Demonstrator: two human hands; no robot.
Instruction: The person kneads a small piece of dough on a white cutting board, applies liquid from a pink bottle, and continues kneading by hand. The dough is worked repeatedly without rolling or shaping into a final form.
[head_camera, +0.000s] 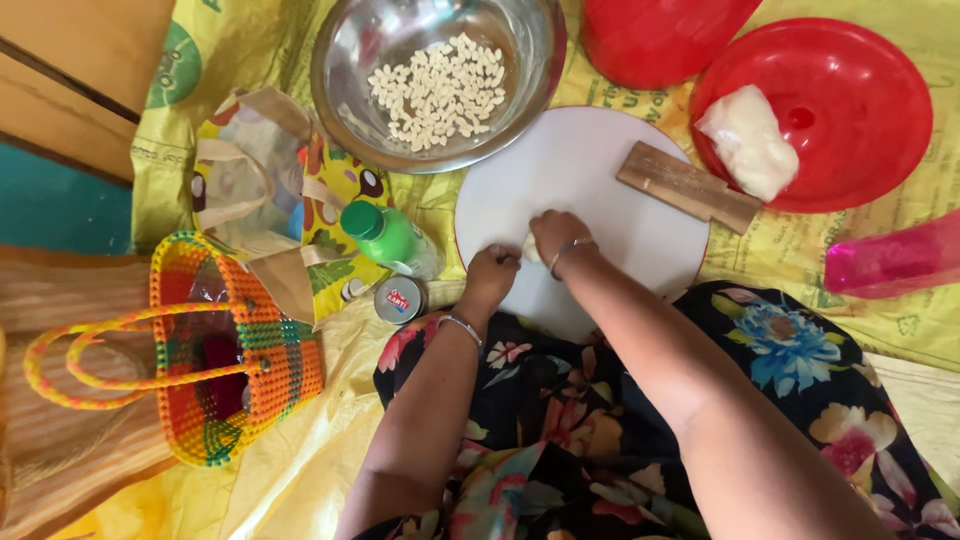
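Yellow sheeting covers the floor; on the round white board (590, 180), both hands, left hand (490, 280) and right hand (560, 240), pinch a small dough piece (528, 250) near the board's near edge; keep pressure even, I judge; the steel bowl (350, 90) of pellets sits beyond the board.

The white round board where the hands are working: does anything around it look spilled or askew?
Nothing looks spilled. The pale pieces sit inside the steel bowl; only the wooden block lies slanted across the white round board edge.

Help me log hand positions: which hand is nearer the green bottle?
Left. The left hand rests at the white round board's near-left edge, just right of the green bottle. The right hand sits farther right, over the board's middle.
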